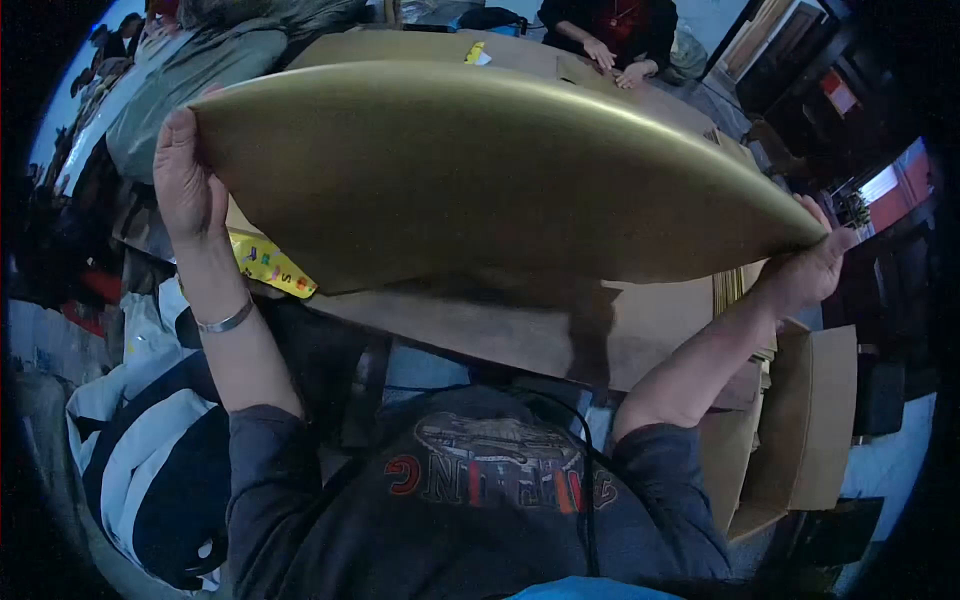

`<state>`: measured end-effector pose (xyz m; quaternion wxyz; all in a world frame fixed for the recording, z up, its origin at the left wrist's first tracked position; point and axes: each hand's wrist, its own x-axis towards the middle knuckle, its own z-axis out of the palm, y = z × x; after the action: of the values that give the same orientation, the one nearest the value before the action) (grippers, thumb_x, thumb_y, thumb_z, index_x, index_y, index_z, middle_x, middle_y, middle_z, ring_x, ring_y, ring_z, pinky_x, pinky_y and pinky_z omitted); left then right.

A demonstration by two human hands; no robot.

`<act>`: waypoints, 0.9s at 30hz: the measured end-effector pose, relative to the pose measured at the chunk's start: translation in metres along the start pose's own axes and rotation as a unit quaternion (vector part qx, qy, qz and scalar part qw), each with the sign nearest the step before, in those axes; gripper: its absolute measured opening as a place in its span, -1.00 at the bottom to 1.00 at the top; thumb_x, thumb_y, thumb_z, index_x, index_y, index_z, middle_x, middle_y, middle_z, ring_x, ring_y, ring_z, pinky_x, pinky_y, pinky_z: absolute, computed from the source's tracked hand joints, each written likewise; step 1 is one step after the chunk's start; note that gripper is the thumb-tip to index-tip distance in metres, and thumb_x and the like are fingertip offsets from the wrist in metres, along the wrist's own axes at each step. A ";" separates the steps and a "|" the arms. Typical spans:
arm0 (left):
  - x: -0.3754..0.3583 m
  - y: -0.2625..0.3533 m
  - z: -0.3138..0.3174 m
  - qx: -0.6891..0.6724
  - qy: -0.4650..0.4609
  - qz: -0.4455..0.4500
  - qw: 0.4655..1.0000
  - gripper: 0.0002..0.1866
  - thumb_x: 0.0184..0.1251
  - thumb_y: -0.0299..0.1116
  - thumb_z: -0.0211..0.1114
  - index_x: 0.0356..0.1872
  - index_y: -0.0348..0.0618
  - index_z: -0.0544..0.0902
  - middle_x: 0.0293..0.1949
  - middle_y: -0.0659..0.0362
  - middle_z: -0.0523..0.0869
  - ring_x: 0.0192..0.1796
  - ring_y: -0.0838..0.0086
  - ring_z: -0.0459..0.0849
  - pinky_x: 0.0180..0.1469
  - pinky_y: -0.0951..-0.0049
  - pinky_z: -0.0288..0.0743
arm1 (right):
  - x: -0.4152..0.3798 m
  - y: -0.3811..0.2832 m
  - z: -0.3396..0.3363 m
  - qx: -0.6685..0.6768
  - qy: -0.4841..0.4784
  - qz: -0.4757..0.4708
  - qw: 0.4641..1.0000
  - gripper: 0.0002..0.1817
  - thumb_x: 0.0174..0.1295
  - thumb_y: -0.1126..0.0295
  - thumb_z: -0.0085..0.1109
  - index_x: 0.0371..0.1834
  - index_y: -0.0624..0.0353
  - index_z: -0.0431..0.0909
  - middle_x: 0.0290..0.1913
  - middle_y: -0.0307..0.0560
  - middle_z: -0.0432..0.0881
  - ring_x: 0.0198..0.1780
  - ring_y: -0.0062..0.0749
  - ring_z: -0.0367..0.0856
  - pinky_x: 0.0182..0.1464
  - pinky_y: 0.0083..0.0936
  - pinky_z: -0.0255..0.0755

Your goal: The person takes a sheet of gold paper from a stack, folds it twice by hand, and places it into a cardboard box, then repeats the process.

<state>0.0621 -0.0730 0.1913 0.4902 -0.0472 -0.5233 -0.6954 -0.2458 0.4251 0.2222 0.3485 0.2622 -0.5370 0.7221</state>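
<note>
A large gold-coloured sheet of card (480, 170) bows upward in front of me, held between both hands above a brown cardboard-covered table (500, 330). My left hand (185, 180) grips its left edge, palm against the sheet, a metal bracelet on the wrist. My right hand (810, 265) pinches the pointed right end of the sheet. The sheet hides most of the table behind it.
A yellow printed strip (270, 262) lies under the sheet's left part. Stacked cardboard pieces (810, 420) stand at the right. Another person's hands (615, 62) rest on the far side of the table. A striped bag (140, 470) sits at lower left.
</note>
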 end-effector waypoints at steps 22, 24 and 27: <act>-0.037 -0.300 0.076 0.164 0.034 -0.422 0.891 -0.80 0.31 -0.27 0.35 -0.25 -0.20 0.65 -0.32 0.24 0.69 -0.30 0.55 0.63 -0.22 0.48 0.54 | 0.019 0.252 -0.142 -0.636 -0.170 0.233 0.716 -0.16 0.29 -0.35 -0.16 -0.08 0.36 0.64 -0.04 0.36 0.63 0.07 0.20 0.57 0.15 -0.13 0.38; -0.040 -0.339 0.064 0.163 0.044 -0.443 0.881 -0.81 0.32 -0.28 0.34 -0.24 -0.21 0.65 -0.32 0.24 0.69 -0.29 0.54 0.64 -0.22 0.48 0.54 | 0.005 0.273 -0.132 -0.619 -0.192 0.257 0.717 -0.19 0.29 -0.33 -0.15 -0.03 0.34 0.62 -0.02 0.39 0.62 0.11 0.22 0.55 0.18 -0.14 0.35; -0.030 -0.348 0.081 0.191 0.083 -0.460 0.863 -0.80 0.35 -0.30 0.31 -0.19 -0.23 0.64 -0.31 0.21 0.69 -0.30 0.51 0.65 -0.22 0.46 0.56 | -0.009 0.327 -0.140 -0.607 -0.202 0.317 0.701 -0.15 0.30 -0.32 -0.14 -0.01 0.43 0.60 0.00 0.38 0.62 0.12 0.19 0.56 0.16 -0.16 0.36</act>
<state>-0.2133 -0.0016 -0.0275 0.1550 0.3513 -0.5659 -0.7296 -0.4974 0.4982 -0.0183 0.0657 -0.0517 -0.9678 0.2375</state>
